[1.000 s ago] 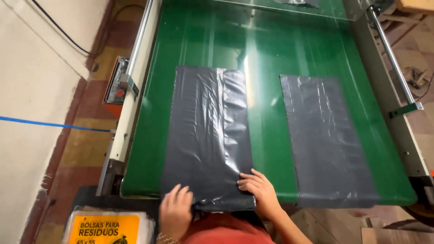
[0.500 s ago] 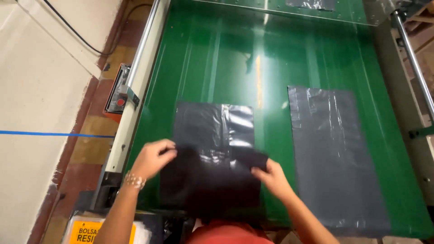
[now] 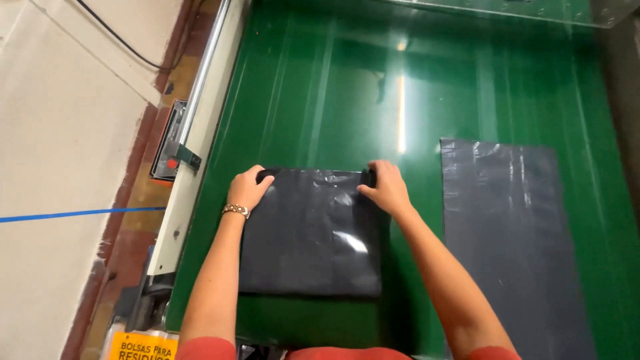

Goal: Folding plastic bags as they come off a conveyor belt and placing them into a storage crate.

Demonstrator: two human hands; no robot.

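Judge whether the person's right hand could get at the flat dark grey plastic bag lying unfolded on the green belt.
Probably yes: the right hand rests on the folded bag, and bare green belt alone separates it from the flat dark grey plastic bag.

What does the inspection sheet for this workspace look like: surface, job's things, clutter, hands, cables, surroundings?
Surface: glossy green conveyor belt, glare streak.
Job's things: folded dark grey plastic bag, flat on the belt; second dark grey plastic bag lying unfolded to its right.
Clutter: nothing seen.
Hands: left hand and right hand each grip a far corner of the folded bag.
Cables: black cable on the pale floor.
Surroundings: metal side rail, blue floor line, yellow-labelled packet.
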